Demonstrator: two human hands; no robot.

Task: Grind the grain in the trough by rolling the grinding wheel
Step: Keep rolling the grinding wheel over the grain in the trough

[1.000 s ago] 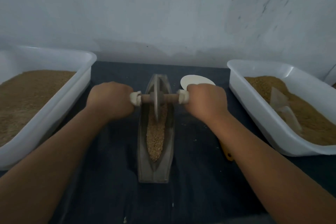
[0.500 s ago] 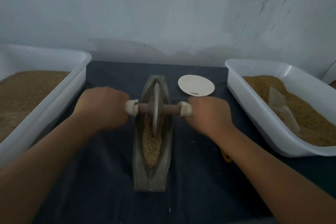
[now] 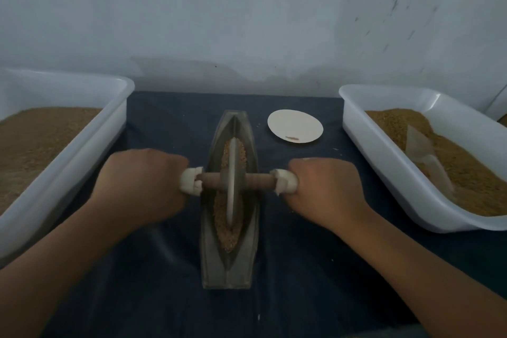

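Two hands on the job here. The left hand (image 3: 142,186) is curled round one end of the wooden axle (image 3: 258,181), the right hand (image 3: 326,192) is wrapped round the other, and both fists are closed tight on it. Two white wrapped grips show, one (image 3: 190,181) just inside the left fist and one (image 3: 285,181) just inside the right.

One grinding wheel (image 3: 232,181) sits on that axle. It stands upright on its edge in the middle of the one long, boat-shaped trough (image 3: 229,269). The grain (image 3: 219,217) lies along the trough's groove, showing both beyond the wheel and nearer the person.

The trough lies lengthwise on the dark-covered counter (image 3: 301,269), pointing away from the person and dead centre between the forearms.

Two white tubs flank it, well apart from the trough. The left tub (image 3: 82,162) holds a level bed of brown grain (image 3: 41,140). The right tub (image 3: 384,164) holds a mound of grain (image 3: 466,178), with one pale translucent piece (image 3: 422,156) stuck into it; what it is cannot be told.

One small white plate (image 3: 295,123) sits on the counter beyond the right hand, between the trough and the right tub, with a little smear of brown bits near its front edge.
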